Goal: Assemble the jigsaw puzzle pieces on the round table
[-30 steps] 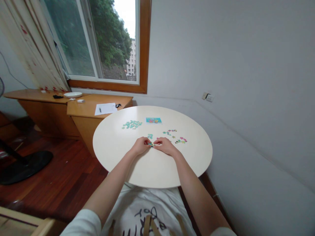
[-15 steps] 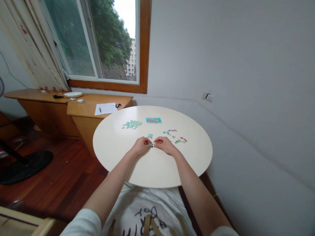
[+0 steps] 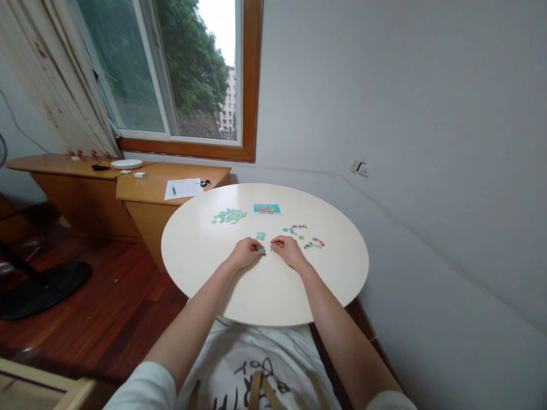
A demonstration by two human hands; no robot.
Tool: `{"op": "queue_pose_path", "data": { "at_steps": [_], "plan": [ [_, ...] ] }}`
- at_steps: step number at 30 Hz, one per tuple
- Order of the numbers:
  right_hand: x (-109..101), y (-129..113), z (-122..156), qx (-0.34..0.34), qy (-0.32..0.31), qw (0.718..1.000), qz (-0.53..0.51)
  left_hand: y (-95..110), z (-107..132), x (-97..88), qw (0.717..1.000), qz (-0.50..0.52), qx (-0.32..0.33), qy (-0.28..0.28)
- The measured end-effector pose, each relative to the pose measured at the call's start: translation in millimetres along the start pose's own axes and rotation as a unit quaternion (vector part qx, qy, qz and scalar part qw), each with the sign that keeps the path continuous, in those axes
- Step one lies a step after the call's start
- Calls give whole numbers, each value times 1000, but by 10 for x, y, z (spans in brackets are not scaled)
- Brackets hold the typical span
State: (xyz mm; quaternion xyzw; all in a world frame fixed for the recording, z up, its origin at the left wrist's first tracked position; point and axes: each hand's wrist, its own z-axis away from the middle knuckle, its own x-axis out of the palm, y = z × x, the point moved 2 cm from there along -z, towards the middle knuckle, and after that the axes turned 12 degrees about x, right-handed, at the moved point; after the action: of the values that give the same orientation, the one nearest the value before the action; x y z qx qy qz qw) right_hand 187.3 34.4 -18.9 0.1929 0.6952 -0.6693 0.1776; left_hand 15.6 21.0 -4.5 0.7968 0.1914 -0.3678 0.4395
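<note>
My left hand (image 3: 247,253) rests on the white round table, its fingers closed at the edge of a few joined jigsaw puzzle pieces (image 3: 263,250). Just to the right, my right hand (image 3: 287,250) is pinched around a small jigsaw puzzle piece (image 3: 272,249), mostly hidden by the fingertips. A narrow gap parts the two hands. Beyond them lies a small teal cluster of pieces (image 3: 260,236). Colourful loose pieces (image 3: 315,244) are scattered to the right of my right hand, with more pieces (image 3: 294,229) a little farther back.
A pile of teal pieces (image 3: 229,216) lies at the table's back left. Near the far edge is a picture card (image 3: 267,209). The table (image 3: 273,296) stands by a wooden cabinet (image 3: 171,176) holding a paper sheet (image 3: 183,189) and a white plate (image 3: 127,164).
My right hand has shifted slightly right, away from the joined pieces, opening a gap between the hands. My left hand stays in about the same place.
</note>
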Motion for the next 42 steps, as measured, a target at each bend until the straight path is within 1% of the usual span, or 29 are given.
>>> {"op": "queue_pose_path", "data": {
  "at_steps": [12, 18, 20, 23, 25, 27, 29, 30, 32, 34, 39, 42],
  "plan": [
    [-14, -16, 13, -7, 1, 1000, 10, -8, 1, 2, 1000, 7, 2, 2],
    [-19, -34, 30, -23, 9, 1000, 18, -17, 2, 4, 1000, 4, 5, -4],
    [-39, -32, 15, -30, 30, 999, 15, -25, 1, 9, 1000, 3, 4, -2],
    [-126, 6, -31, -19, 89, 995, 28, -25, -1, 9, 1000, -1, 3, 2],
    [-229, 49, -53, 11, 146, 988, 53, -18, 1, 3, 1000, -5, 4, 3],
    [-351, 90, -51, 66, 202, 972, 99, -13, 4, -7, 1000, -9, 3, 6],
    [-462, 108, -26, 117, 239, 950, 162, -14, 7, -16, 1000, -11, 2, 8],
    [-502, 108, -11, 136, 244, 941, 193, -16, 7, -19, 1000, -12, 2, 10],
    [-548, 96, 15, 162, 243, 926, 237, -23, 7, -24, 1000, -13, -1, 13],
    [-544, 76, 27, 165, 230, 925, 254, -30, 6, -26, 1000, -16, -9, 17],
    [-388, 17, 22, 97, 191, 947, 240, -18, 6, -24, 999, -23, -19, 22],
    [-270, -11, 26, 68, 153, 952, 255, 2, 2, -29, 999, -22, -20, 27]
  ]
}}
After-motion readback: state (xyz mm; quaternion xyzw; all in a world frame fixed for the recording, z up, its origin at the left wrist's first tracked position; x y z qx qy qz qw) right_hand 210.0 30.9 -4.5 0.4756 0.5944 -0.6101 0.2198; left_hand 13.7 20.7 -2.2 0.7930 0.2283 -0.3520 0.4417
